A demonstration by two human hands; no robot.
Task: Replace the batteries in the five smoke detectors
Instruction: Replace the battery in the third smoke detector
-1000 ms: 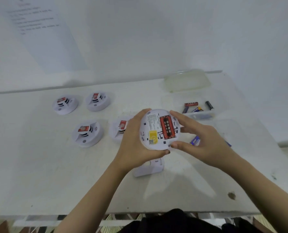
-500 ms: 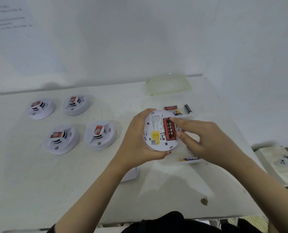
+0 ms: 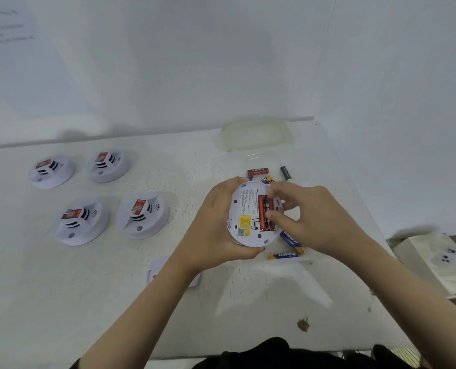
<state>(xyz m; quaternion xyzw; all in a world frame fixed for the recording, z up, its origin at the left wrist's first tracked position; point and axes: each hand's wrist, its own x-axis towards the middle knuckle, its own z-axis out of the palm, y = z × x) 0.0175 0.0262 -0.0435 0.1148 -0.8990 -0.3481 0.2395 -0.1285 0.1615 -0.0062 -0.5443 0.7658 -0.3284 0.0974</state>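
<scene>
1. Four detectors (image 3: 141,215) sit well left of the held detector (image 3: 248,217), which is turned back-up above the counter (image 3: 115,288).
2. The left hand (image 3: 213,227) grips its left rim, fingers curled round the edge.
3. A second ago the right hand (image 3: 314,219) only steadied the right rim. Now its fingers (image 3: 277,191) are on the red batteries (image 3: 264,214) in the open bay, thumb and forefinger curled, pinching them.
4. Removal of the pair is probably starting; neither is out yet.
5. The cover (image 3: 155,270) lies below-left of the held detector, and loose batteries (image 3: 288,255) lie just right of it.
</scene>
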